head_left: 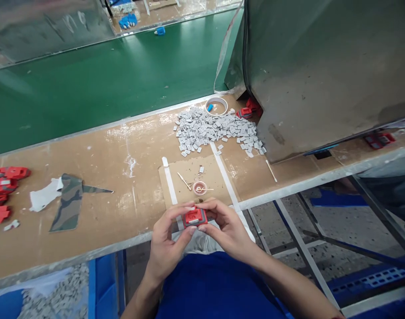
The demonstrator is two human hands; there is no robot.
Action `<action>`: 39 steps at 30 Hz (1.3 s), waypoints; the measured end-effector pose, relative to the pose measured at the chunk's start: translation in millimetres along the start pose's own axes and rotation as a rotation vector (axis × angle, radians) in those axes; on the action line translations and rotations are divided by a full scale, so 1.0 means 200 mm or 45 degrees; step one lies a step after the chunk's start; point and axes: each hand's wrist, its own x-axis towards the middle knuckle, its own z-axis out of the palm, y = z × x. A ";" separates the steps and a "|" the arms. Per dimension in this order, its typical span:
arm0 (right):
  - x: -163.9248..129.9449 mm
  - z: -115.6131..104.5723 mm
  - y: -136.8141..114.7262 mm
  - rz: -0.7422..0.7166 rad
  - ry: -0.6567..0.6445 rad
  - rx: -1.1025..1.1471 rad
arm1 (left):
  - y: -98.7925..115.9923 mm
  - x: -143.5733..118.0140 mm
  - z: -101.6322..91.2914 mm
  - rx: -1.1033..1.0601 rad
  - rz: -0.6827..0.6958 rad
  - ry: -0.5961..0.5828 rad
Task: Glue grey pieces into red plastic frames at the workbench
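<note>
Between my two hands, at the front edge of the bench, is a small red and grey plastic part (pixel 195 216) with a recess on its upper face. My left hand (pixel 169 235) pinches its left side with thumb and fingers. On the right side, my right hand (pixel 225 228) grips it the same way. Just beyond lies a small round cup (pixel 199 188) with a cotton swab (pixel 207 189) across it. A white stick (pixel 184 181) and one small grey piece (pixel 201 169) rest on the cardboard sheet (pixel 216 170) around the cup.
A heap of small grey pieces (pixel 205 128) covers the back of the bench, beside a tape roll (pixel 216 106). More red parts (pixel 5 186) and a camouflage cloth (pixel 68 201) lie left. A metal housing (pixel 322 79) stands right; a green conveyor belt (pixel 106 84) runs behind.
</note>
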 end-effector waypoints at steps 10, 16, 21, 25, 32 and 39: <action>-0.01 -0.04 -0.03 -0.221 -0.015 -0.325 | -0.04 0.02 -0.04 0.288 0.256 -0.171; 0.02 -0.08 -0.12 -0.352 -0.182 -0.642 | -0.02 0.05 -0.06 0.383 0.374 -0.259; 0.02 -0.04 -0.09 -0.300 -0.212 -0.588 | 0.02 0.06 -0.06 0.418 0.373 -0.305; 0.06 -0.04 -0.10 -0.228 -0.239 -0.509 | 0.03 0.05 -0.08 0.439 0.325 -0.281; 0.07 0.00 -0.14 -0.247 -0.171 -0.339 | -0.03 -0.03 -0.02 -0.279 -0.134 0.015; 0.04 0.00 -0.10 -0.624 -0.022 -0.667 | -0.04 -0.04 0.05 -0.375 -0.043 0.083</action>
